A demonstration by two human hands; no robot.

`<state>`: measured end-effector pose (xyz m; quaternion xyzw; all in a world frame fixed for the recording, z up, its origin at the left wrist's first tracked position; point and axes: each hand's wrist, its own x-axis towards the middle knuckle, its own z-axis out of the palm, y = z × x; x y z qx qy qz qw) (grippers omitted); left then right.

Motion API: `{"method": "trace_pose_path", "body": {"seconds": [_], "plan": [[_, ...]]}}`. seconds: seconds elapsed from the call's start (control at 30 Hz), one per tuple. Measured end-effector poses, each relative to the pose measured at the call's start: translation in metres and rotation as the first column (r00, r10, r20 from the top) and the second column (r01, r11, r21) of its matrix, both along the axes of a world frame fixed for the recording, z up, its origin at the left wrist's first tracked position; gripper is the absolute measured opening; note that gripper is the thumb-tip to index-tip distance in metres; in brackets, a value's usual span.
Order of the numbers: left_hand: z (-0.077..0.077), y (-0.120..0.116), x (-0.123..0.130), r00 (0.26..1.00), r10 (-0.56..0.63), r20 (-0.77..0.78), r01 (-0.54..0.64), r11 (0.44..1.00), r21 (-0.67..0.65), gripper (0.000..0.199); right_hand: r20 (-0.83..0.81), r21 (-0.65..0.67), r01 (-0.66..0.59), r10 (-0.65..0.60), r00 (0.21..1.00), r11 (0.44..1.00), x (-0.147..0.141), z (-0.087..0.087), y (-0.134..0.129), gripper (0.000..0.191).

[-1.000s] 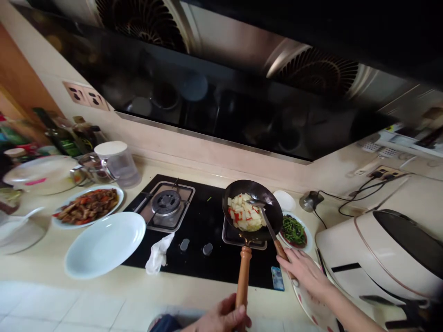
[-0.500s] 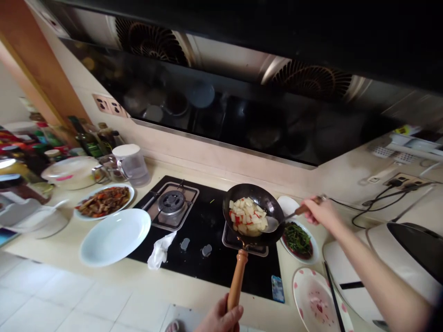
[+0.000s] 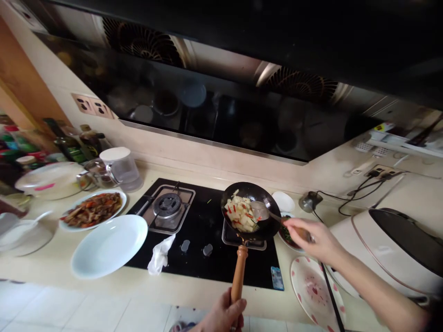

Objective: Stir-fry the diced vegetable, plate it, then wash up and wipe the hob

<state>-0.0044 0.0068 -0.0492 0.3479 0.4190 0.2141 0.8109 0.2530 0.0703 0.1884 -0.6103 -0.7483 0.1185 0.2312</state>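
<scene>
A black wok [image 3: 270, 196] stands over the right burner, its wooden handle [image 3: 239, 272] toward me. My left hand [image 3: 226, 311] is closed round the end of that handle. Pale sliced food with red pieces [image 3: 241, 213] lies in the left half of the wok. My right hand [image 3: 311, 240] grips the wooden handle of a metal spatula [image 3: 260, 210], whose blade is inside the wok at the food's right edge. Behind my right hand, a plate of green vegetables [image 3: 286, 235] is partly hidden.
Left of the hob [image 3: 204, 221] are an oval plate [image 3: 109, 246], a plate of cooked food [image 3: 93, 210] and a lidded jug [image 3: 122, 170]. A white cloth [image 3: 161, 255] lies at the hob's front. Rightward are a heart-patterned plate [image 3: 304, 286] with chopsticks, and a white appliance [image 3: 384, 249].
My right hand has moved down, and the spatula blade has shifted up and left in the wok. The food is rearranged. The view has shifted slightly; my left hand keeps its hold.
</scene>
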Motion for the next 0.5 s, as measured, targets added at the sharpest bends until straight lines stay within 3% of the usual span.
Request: {"method": "trace_pose_path", "body": {"seconds": [0.07, 0.17, 0.23, 0.33, 0.4, 0.5], "plan": [[-0.003, 0.001, 0.000, 1.000, -0.004, -0.025, 0.005, 1.000, 0.029, 0.062, -0.063, -0.116, 0.230, -0.238, 0.969, 0.966, 0.006, 0.013, 0.017, 0.020], [-0.005, 0.002, 0.000, 0.999, -0.005, -0.053, 0.008, 0.998, 0.058, 0.064, -0.283, -0.342, 0.456, -0.552, 0.784, 0.822, 0.002, 0.009, 0.043, 0.017], [-0.001, 0.002, 0.000, 0.999, -0.016, -0.050, 0.019, 0.998, 0.061, 0.064, -0.467, -0.406, 0.493, -0.638, 0.612, 0.770, -0.012, -0.011, 0.054, 0.016], [0.013, 0.000, -0.001, 1.000, -0.026, -0.018, 0.026, 1.000, -0.003, 0.064, -0.681, -0.365, 0.508, -0.595, 0.426, 0.780, -0.038, -0.044, 0.063, 0.018], [0.022, -0.002, -0.001, 1.000, -0.019, -0.003, 0.019, 0.998, -0.061, 0.065, -0.734, -0.312, 0.507, -0.543, 0.409, 0.804, -0.046, -0.051, 0.066, 0.017], [0.027, -0.003, -0.001, 1.000, -0.013, -0.003, 0.013, 0.996, -0.093, 0.067, -0.635, -0.275, 0.475, -0.529, 0.563, 0.836, -0.034, -0.027, 0.066, 0.016]]}}
